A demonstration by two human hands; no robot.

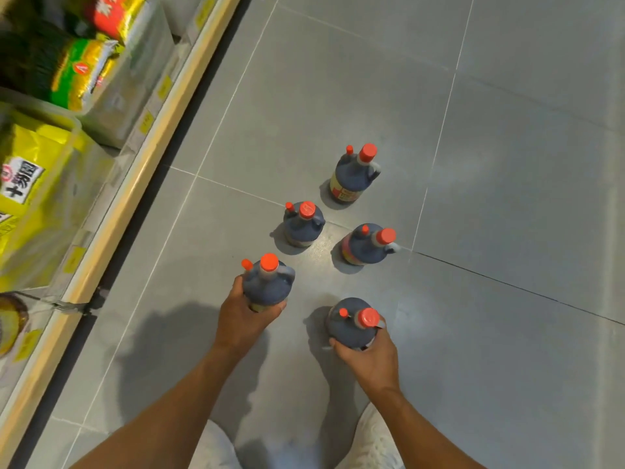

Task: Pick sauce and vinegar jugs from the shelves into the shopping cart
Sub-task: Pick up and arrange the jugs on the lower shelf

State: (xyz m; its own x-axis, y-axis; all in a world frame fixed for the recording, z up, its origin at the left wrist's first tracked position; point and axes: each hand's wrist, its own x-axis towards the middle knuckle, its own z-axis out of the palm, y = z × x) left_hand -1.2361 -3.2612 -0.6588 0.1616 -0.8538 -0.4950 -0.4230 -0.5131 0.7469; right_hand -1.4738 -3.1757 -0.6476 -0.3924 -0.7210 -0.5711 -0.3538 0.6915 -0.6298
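Note:
Several dark sauce jugs with red caps are on the grey tiled floor. My left hand grips the near-left jug round its body. My right hand grips the near-right jug from its near side. Three more jugs stand upright beyond them: a middle-left jug, a middle-right jug and a far jug with a yellow label. No shopping cart is in view.
A store shelf with a pale wooden edge runs along the left, holding yellow bags and green and red packets. My white shoes are at the bottom. Open floor lies to the right.

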